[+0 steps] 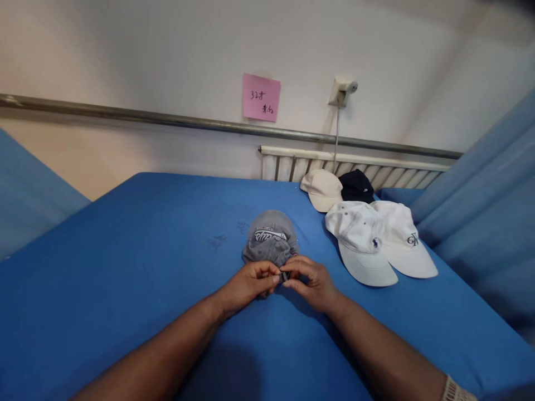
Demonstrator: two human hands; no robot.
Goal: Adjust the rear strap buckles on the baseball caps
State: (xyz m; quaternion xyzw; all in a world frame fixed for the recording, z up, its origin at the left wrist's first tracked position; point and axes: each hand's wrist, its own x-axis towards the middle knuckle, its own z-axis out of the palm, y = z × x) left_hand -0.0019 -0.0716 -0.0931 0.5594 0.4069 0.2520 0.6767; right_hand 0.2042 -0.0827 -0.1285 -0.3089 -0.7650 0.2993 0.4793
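Note:
A grey baseball cap (pixel 273 223) with white lettering lies on the blue sheet (pixel 146 245), its brim pointing away from me and its back towards me. At the cap's near side, my left hand (pixel 257 281) pinches the strap (pixel 284 276) between thumb and fingers. My right hand (pixel 311 278) grips the same dark strap from the other side, the fingertips of both hands almost touching. The fingers partly cover the strap, so how its buckle is set is hidden.
To the right lie a white cap with a small dark logo (pixel 355 234), another white cap (pixel 405 236), a cream cap (pixel 321 186) and a black cap (pixel 356 186). Behind are a radiator (pixel 276 164), a metal rail (pixel 179 118) and a pink note (pixel 261 97). Blue curtains (pixel 485 206) hang at both sides.

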